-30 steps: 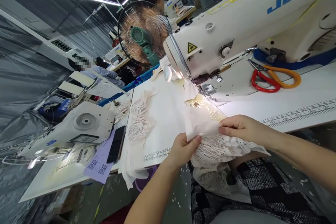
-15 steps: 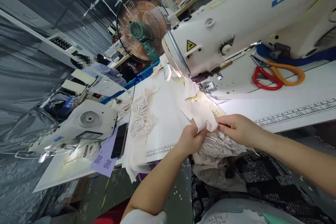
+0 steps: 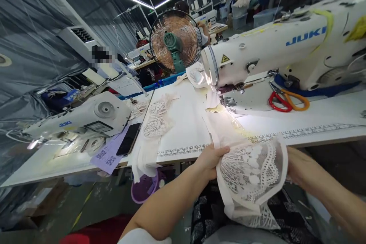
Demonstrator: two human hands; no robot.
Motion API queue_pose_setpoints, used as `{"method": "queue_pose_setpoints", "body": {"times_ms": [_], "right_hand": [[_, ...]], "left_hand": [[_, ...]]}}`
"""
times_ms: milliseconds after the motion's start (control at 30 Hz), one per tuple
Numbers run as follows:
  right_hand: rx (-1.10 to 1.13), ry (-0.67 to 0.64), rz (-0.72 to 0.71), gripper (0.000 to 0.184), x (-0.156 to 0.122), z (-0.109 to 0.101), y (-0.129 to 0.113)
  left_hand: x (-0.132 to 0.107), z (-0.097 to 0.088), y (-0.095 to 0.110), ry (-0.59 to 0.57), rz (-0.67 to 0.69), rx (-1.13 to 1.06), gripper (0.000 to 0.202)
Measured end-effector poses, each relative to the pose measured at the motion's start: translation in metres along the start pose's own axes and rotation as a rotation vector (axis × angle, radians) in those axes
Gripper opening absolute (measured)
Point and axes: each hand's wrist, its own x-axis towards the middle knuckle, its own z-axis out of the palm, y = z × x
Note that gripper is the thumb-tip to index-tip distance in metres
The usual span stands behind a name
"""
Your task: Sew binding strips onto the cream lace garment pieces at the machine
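A cream lace bra piece (image 3: pixel 248 171) is spread above my lap. My left hand (image 3: pixel 210 160) pinches its left edge, thumb on top. My right hand (image 3: pixel 292 164) is at the right edge, behind the lace cup, with its fingers hidden. A plain strip of the same fabric runs up from the lace to the lit needle area of the white sewing machine (image 3: pixel 263 57). Some shiny yellowish material (image 3: pixel 234 122) lies beside the strip. Another lace bra piece (image 3: pixel 156 122) rests on the table to the left.
Scissors with red and orange handles (image 3: pixel 288 99) lie by the machine base. At the left are a phone (image 3: pixel 129 139), a purple paper (image 3: pixel 107 157) and a second sewing machine (image 3: pixel 94 116). A purple basket (image 3: pixel 144 187) stands below the table edge. A fan (image 3: pixel 175 42) stands behind.
The bunched lace has been raised and opened out flat toward me. My right hand has moved right and behind the cup; my left hand has shifted slightly down. The camera view has turned.
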Motion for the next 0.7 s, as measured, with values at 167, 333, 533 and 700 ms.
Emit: {"method": "queue_pose_setpoints", "body": {"times_ms": [167, 333, 533, 700], "right_hand": [[0.303, -0.22, -0.053, 0.082, -0.035, 0.031, 0.033], [0.017, -0.086, 0.082, 0.06, -0.036, 0.055, 0.033], [-0.007, 0.015, 0.1, 0.066, -0.031, 0.058, 0.031], [-0.042, -0.04, 0.178, 0.06, -0.033, 0.055, 0.043]], "left_hand": [[0.005, 0.006, 0.0, 0.009, -0.041, 0.048, 0.018], [0.009, 0.002, 0.026, -0.001, -0.045, 0.342, 0.02], [0.004, -0.016, 0.089, 0.136, 0.418, 1.314, 0.011], [0.037, -0.004, 0.092, 0.051, 0.642, 1.556, 0.019]]}}
